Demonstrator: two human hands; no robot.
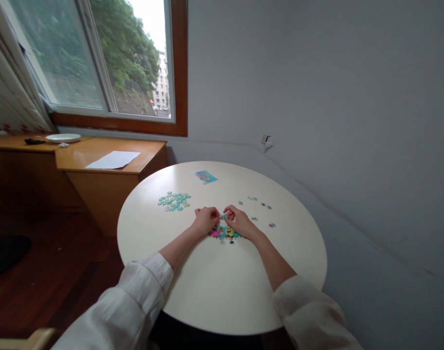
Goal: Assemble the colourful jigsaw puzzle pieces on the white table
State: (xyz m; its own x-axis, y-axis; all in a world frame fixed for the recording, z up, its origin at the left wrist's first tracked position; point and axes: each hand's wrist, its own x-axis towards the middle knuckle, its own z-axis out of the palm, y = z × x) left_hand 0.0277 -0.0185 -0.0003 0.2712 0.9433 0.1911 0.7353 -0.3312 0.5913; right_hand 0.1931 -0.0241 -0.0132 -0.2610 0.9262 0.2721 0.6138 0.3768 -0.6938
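Observation:
My left hand (205,218) and my right hand (239,221) rest close together on a round white table (222,287), fingers curled. Between their fingertips they pinch a small teal puzzle piece (222,217). Just below the hands lies a partly joined colourful puzzle section (223,233), pink, yellow and teal. A loose heap of teal pieces (174,201) lies to the left of my left hand. A few single pieces (260,206) are scattered right of my right hand. A small picture card (205,177) lies at the table's far side.
A wooden desk (108,180) stands at the left under a window (97,58), with a sheet of paper (113,159) and a white plate (63,138) on it. Grey walls close in behind and to the right. A wall socket (267,141) sits low on the wall.

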